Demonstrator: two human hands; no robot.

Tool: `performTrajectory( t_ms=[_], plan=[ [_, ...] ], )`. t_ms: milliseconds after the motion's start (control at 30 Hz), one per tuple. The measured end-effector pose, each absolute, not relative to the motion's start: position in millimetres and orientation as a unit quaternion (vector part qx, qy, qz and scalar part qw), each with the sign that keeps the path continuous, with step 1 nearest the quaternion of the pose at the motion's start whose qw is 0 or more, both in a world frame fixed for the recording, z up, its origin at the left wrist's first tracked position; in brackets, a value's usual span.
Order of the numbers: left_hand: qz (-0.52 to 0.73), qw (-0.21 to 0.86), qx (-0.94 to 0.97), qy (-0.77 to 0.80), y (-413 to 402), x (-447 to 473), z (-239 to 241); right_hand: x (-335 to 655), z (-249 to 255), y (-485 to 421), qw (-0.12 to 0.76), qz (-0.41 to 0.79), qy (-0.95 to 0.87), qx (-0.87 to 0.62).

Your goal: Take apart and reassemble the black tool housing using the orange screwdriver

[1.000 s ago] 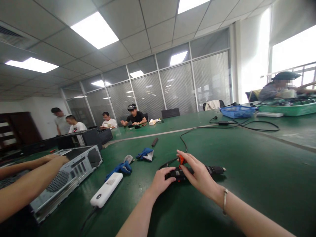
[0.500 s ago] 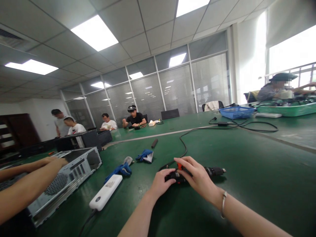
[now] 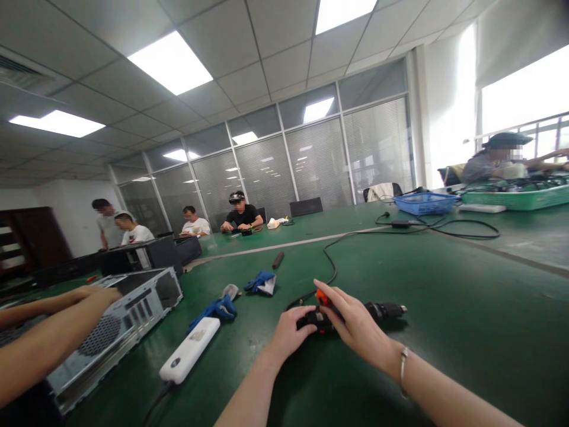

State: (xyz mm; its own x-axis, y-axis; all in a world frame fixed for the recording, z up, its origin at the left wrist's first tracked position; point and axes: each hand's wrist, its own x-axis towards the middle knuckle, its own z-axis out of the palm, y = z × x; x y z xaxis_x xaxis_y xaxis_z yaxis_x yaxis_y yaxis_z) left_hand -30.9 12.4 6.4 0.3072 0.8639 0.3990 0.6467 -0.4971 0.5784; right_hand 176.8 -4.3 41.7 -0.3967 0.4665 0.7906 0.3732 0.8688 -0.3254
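A black corded electric screwdriver (image 3: 384, 310) lies on the green table, its tip pointing right. My left hand (image 3: 290, 333) is closed around its rear end, thumb and fingers on either side of the body. Over the middle of the tool, my right hand (image 3: 355, 320) pinches a small orange piece (image 3: 320, 298) between thumb and fingers. Whether that piece is joined to the screwdriver I cannot tell, since my fingers hide part of it. A black cord (image 3: 329, 261) runs away from the rear of the tool.
A white power strip (image 3: 190, 351), blue gloves (image 3: 217, 308) and a dark bar (image 3: 278, 260) lie left of centre. Another person's arms reach into a metal computer case (image 3: 146, 302) at left. Blue (image 3: 424, 203) and green baskets (image 3: 524, 196) stand back right.
My right hand has shifted slightly left, and more of the orange piece shows. My left hand stays on the screwdriver. Across the table, a person's raised hand has come down.
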Motion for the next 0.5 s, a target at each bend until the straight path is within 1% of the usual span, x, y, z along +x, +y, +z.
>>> performTrajectory(
  t_ms=[233,500],
  plan=[
    [0.343,0.16,0.794,0.477,11.3,-31.2,7.8,176.4,40.4,-2.4,0.497,0.005,-0.826,-0.267],
    [0.346,0.157,0.795,0.474,11.1,-32.0,6.8,177.2,42.2,-5.8,0.498,0.006,-0.831,-0.246]
  ],
)
